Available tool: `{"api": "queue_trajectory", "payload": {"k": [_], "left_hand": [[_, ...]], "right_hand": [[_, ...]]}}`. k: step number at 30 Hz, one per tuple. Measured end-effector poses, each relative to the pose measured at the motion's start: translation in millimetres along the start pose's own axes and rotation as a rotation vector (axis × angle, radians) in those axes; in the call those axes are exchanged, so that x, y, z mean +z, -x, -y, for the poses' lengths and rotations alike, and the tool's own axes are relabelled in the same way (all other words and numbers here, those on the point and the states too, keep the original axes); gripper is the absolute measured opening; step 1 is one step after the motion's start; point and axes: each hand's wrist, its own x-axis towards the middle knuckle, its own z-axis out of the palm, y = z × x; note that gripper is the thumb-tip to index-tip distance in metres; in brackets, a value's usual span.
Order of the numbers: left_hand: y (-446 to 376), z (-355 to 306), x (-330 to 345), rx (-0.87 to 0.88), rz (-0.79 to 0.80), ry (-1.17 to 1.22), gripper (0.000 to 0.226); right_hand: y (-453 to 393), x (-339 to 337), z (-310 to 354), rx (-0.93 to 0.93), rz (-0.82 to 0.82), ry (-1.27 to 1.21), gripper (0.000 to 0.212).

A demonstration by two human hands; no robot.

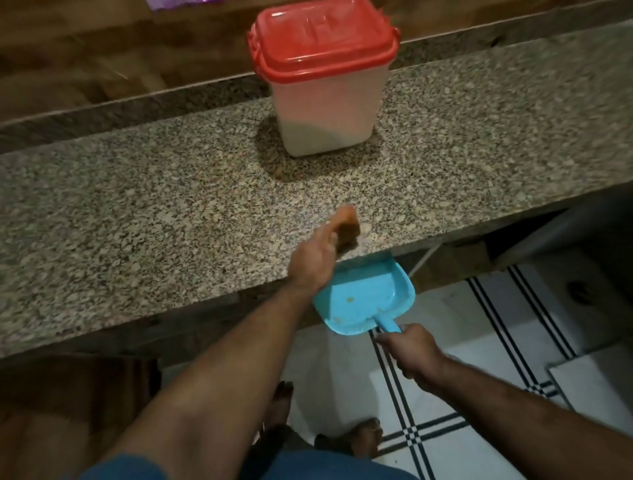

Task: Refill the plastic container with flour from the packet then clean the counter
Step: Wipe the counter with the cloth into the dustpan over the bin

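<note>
A translucent plastic container (325,102) with a closed red lid (322,34) stands on the speckled granite counter (137,212), partly filled with white flour. My left hand (313,257) grips an orange-brown brush (346,228) near the counter's front edge. Just below that edge, my right hand (411,353) holds the handle of a blue dustpan (366,301). A few crumbs lie in the pan. No flour packet is visible.
A raised granite ledge (137,102) and a wooden surface (102,51) run behind the counter. Below lies a white tiled floor (479,342) with black lines. My bare feet (363,435) stand close to the counter. A purple item (164,4) peeks in at the top edge.
</note>
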Motion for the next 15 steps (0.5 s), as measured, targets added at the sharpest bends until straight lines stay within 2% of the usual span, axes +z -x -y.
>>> {"api": "queue_trajectory", "payload": {"k": [2, 4, 6, 8, 10, 13, 15], "left_hand": [[-6, 5, -37, -0.154, -0.122, 0.052, 0.035], [3, 24, -83, -0.152, -0.258, -0.118, 0.032], [12, 59, -111, -0.174, -0.33, -0.294, 0.032], [16, 83, -104, -0.259, -0.237, -0.432, 0.041], [16, 83, -59, -0.105, -0.166, -0.413, 0.055], [-2, 19, 36, 0.146, -0.095, -0.147, 0.064], [-20, -46, 84, 0.241, 0.118, -0.05, 0.052]], "right_hand": [[-3, -18, -3, 0.004, -0.019, 0.003, 0.019], [-7, -39, -9, 0.012, -0.025, -0.032, 0.019], [-9, -56, -17, 0.016, -0.014, -0.068, 0.019], [-8, -71, -27, 0.006, -0.008, -0.078, 0.019], [-8, -81, -34, -0.001, -0.006, -0.079, 0.02], [-10, -94, -39, 0.02, -0.022, -0.134, 0.022], [-13, -105, -39, 0.034, -0.044, -0.154, 0.021]]}}
